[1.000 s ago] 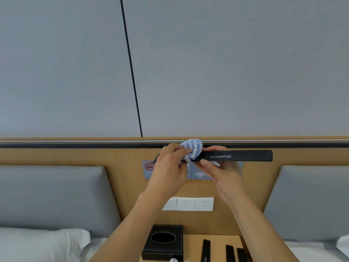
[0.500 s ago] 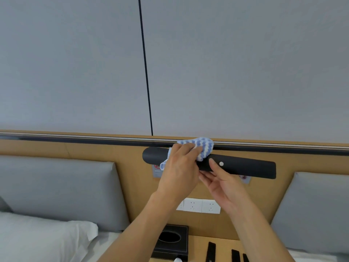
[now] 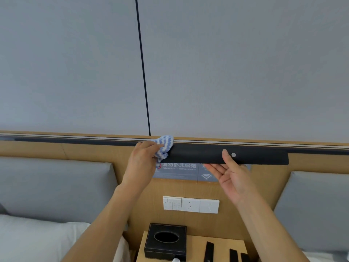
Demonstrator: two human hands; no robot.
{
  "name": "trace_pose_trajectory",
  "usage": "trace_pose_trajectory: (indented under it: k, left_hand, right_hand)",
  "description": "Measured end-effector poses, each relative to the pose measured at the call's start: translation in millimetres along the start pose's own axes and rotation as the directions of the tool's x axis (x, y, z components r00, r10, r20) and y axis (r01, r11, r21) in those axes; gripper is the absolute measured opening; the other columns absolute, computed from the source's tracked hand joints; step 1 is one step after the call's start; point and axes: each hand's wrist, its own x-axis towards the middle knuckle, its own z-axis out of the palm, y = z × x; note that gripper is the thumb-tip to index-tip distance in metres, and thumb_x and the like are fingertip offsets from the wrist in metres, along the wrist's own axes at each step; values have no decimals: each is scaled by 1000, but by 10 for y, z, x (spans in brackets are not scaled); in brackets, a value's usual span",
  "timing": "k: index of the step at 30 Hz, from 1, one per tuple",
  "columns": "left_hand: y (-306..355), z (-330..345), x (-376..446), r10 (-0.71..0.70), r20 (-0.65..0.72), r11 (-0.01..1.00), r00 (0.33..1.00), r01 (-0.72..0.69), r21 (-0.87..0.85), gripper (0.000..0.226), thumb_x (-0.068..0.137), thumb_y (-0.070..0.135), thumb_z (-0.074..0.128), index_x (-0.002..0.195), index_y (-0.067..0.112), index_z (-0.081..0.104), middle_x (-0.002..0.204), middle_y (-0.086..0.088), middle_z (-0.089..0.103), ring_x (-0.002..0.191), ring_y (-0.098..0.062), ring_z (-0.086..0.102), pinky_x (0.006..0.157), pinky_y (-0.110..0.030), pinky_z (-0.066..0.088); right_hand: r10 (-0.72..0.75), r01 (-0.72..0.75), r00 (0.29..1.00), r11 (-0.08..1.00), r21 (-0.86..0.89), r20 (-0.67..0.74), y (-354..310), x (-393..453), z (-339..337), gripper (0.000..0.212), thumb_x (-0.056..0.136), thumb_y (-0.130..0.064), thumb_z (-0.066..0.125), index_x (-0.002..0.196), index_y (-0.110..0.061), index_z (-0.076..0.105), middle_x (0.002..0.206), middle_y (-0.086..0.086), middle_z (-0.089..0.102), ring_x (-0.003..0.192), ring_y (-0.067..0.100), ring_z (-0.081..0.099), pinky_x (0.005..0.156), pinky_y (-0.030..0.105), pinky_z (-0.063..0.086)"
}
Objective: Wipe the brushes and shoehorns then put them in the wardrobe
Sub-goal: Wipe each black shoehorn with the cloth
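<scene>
Grey wall and wooden headboard ahead, I hold the shoehorn [image 3: 198, 154] level: my right hand [image 3: 231, 178] pinches its middle, my left hand [image 3: 143, 163] grips the cloth [image 3: 164, 146] at its end. Stiff, light, slick; mid-length hold balances best.

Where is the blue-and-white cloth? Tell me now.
In the head view, the cloth sits just left of centre, bunched in the left hand against the left end of the black shoehorn, level with the headboard's top rail.
</scene>
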Motion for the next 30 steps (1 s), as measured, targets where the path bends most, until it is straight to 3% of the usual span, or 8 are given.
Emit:
trace_pose_trajectory:
  k: [3,6,9,15,18,22,25,30]
  left_hand:
    - [-85,-29,-27,-23,70,998,997,27,-49,37,80,-8,68,114,8,72,108,-8,70,92,-25,60,77,-23,39]
    - [-73,-16,-115,9,136,997,991,1,-75,35,85,2,70,118,13,70,111,-3,68,87,-13,56,73,-15,37]
    - [30,26,-197,78,178,992,981,-59,-110,34,85,5,72,117,15,71,109,0,67,89,-14,58,71,-12,37]
    - [440,131,-138,198,122,957,973,-165,-239,34,82,5,75,115,15,72,108,2,66,92,-7,58,76,-4,41]
    - [587,139,-27,147,37,940,988,-128,-315,35,83,4,74,117,12,72,109,1,64,93,-8,58,77,-4,41]
    - [671,98,65,118,-17,937,993,-117,-330,35,87,1,68,119,14,71,115,-2,59,97,-11,57,76,-7,42]
    - [713,56,114,129,-47,938,991,-137,-318,34,87,-1,65,118,13,71,117,-5,58,99,-13,57,78,-9,45]
    - [784,17,221,171,-57,944,984,-180,-277,32,88,-5,61,115,9,72,119,-8,57,101,-19,59,79,-10,45]
  right_hand:
    - [15,-15,1000,999,-31,-3,-28,26,23,49,81,-27,71,124,-9,58,115,16,73,104,29,73,76,37,62]
    - [34,-35,999,999,-42,-8,-65,71,47,51,81,-32,70,125,-11,57,115,14,74,104,28,72,81,41,62]
    - [46,-48,998,996,-73,-34,-95,109,102,51,78,-35,73,121,-12,58,109,12,76,97,27,75,78,46,62]
    - [111,-107,994,879,-464,-18,-46,122,260,49,84,-54,63,109,-13,68,98,5,78,90,21,76,68,32,61]
    - [140,-69,987,809,-584,77,-13,113,302,53,80,-61,61,99,-15,78,104,6,78,97,21,75,80,33,60]
    - [136,41,959,800,-599,247,-78,84,262,45,72,-56,69,99,-22,81,111,8,76,105,21,72,86,28,58]
    - [141,99,922,815,-572,360,-125,76,221,38,73,-39,78,107,-22,78,116,9,74,110,25,70,90,33,58]
    - [24,227,940,702,-675,342,-126,84,225,30,76,-9,81,100,-27,79,108,5,76,105,26,71,98,48,55]
